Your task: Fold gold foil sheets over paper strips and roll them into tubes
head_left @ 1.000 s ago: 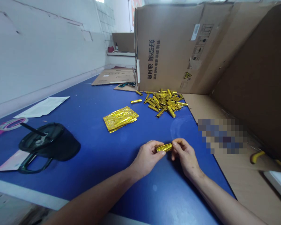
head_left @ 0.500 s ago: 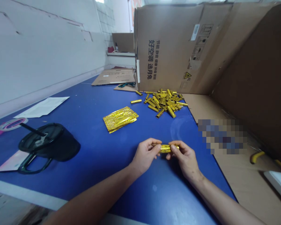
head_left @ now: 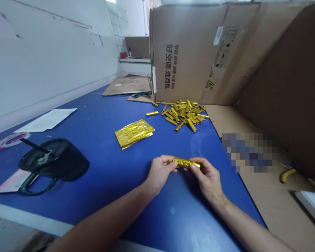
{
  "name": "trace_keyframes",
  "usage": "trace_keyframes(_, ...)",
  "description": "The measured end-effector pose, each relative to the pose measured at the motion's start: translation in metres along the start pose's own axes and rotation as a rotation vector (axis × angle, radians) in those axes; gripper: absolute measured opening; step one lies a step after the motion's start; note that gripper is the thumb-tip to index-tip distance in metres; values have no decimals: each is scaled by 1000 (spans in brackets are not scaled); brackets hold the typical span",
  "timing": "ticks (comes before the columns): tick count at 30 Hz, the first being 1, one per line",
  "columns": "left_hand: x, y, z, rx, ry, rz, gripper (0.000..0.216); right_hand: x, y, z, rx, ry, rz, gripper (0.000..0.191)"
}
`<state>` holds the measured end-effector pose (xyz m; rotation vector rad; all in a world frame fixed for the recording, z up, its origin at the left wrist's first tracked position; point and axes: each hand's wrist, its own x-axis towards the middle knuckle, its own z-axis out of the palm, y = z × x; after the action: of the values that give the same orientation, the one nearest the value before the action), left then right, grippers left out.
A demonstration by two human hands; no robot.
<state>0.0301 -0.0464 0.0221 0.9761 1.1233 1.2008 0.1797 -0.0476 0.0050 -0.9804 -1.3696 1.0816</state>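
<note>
A small roll of shiny gold foil (head_left: 183,162) is pinched at both ends above the blue table (head_left: 115,178). My left hand (head_left: 161,171) closes thumb and fingers on its left end. At the right end, my right hand (head_left: 206,175) grips it the same way, thumb on the near side. The roll tilts slightly, its left end farther from me. Beyond my hands lies a flat stack of gold foil sheets (head_left: 135,133). Farther back, a pile of similar gold rolls (head_left: 185,113) rests against the cardboard, with one loose gold roll (head_left: 152,113) to its left.
On the left stand a dark lidded mug (head_left: 55,159) with a straw, a tape roll (head_left: 13,140) and a white paper sheet (head_left: 47,120). A large cardboard box (head_left: 191,63) rises at the back. Brown cardboard (head_left: 262,189) runs along the right side.
The gold roll has tilted, its left end now farther from me. My left hand has shifted slightly left, and more of the roll shows between my fingers.
</note>
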Motion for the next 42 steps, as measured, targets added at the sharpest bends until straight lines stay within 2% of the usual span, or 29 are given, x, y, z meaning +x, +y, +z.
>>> trace_keyframes(12,3,-7,-3,-14,6,-27,13,-4,-6,0,-227,-153,-113,15)
trace_keyframes(17,3,-7,-2,-7,0,-25,15,-5,-7,1,-230,-170,-105,16)
trace_keyframes(22,2,-7,-2,-47,59,-6,26,-6,-8,2,-261,-214,-115,17)
trace_keyframes(24,2,-5,-2,-22,31,12,26,-6,-7,1,-278,-220,-116,17)
trace_keyframes(28,1,-3,-2,80,-1,39,12,-6,-3,1,-340,-208,-104,17)
trace_keyframes(34,1,-6,-2,85,-8,17,13,-5,3,1,-374,-196,-56,18)
trace_keyframes(36,1,-5,-2,66,0,4,13,-4,2,1,-394,-135,-105,17)
trace_keyframes(39,1,-4,-1,45,40,-9,13,-3,-2,0,-491,-7,-277,13)
trace_keyframes(42,1,-6,-1,30,65,-22,14,-5,-7,1,-603,-32,-385,11)
